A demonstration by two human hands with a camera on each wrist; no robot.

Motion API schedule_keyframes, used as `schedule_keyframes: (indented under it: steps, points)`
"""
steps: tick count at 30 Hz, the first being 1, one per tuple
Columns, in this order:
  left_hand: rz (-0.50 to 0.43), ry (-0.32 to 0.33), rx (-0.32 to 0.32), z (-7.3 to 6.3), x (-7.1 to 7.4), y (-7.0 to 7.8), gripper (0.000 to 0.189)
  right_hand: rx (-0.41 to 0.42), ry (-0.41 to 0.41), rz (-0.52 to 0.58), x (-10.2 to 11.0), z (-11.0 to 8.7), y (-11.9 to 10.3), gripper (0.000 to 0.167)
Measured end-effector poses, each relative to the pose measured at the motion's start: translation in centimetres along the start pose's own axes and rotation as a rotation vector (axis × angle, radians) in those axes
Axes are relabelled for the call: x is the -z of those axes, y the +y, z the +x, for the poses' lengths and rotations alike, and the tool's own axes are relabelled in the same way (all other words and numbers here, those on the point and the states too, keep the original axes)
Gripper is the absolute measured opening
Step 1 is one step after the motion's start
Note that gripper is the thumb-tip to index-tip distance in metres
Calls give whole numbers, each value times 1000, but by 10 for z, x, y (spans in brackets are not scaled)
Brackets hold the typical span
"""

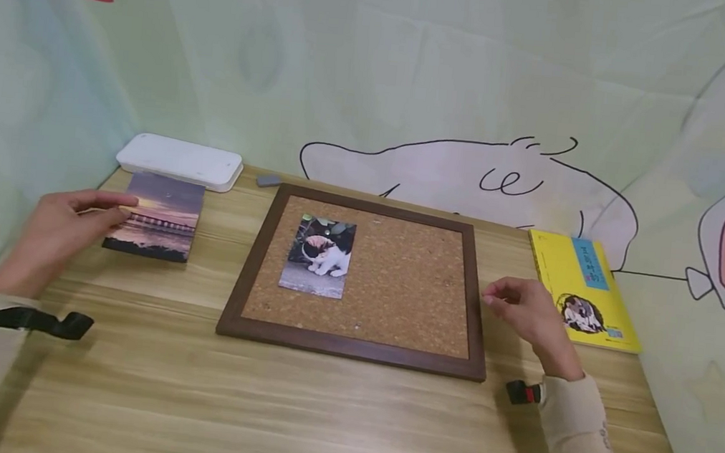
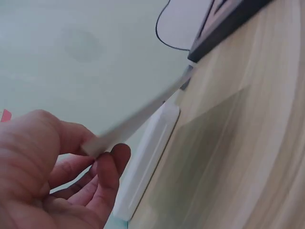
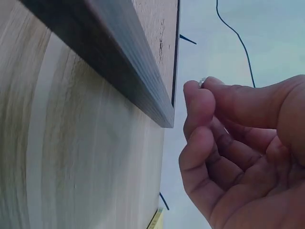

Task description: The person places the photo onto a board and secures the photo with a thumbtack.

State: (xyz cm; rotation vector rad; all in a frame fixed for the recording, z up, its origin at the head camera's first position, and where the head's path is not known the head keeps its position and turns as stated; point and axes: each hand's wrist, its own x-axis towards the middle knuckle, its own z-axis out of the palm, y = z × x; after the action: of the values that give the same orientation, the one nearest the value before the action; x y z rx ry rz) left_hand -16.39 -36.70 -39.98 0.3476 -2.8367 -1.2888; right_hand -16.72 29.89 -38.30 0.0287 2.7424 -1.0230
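My left hand (image 1: 67,229) pinches a sunset photo (image 1: 165,227) by its left edge, between thumb and fingers. In the left wrist view the photo (image 2: 138,114) appears nearly edge-on, raised over the table and casting a shadow. A cork board (image 1: 409,288) in a dark brown frame lies in the middle, with a cat photo (image 1: 318,255) on its left half. Several small clear pins sit on the cork. Beside the frame's right edge, my right hand (image 1: 523,309) pinches a small clear push pin (image 3: 202,82) between thumb and index finger; only a bit of it shows.
A white case (image 1: 177,160) lies at the back left, beyond the sunset photo. Beside it is a small grey block (image 1: 269,180). To the right lies a yellow book (image 1: 580,289). A printed cloth (image 1: 376,69) rises behind the wooden table (image 1: 320,417).
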Motion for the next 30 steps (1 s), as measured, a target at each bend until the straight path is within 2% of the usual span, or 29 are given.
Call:
schedule_keyframes:
  steps: [6, 16, 21, 27, 30]
  points:
    - [-131, -60, -71, 1, -18, 24, 49, 16, 28, 52, -5, 2, -4, 18]
    - [-215, -159, -194, 13, -65, 67, 46, 73, 73, 119, -15, 3, -17, 18]
    - [-213, -203, -224, 14, -81, 80, 45, 66, 54, 170, -21, 4, -25, 19]
    - [-205, -229, -254, 9, -96, 93, 44, 75, 44, 247, -28, 7, -31, 20]
    - [-214, -244, -263, 8, -104, 100, 43, 56, 35, 317, -29, 9, -33, 22]
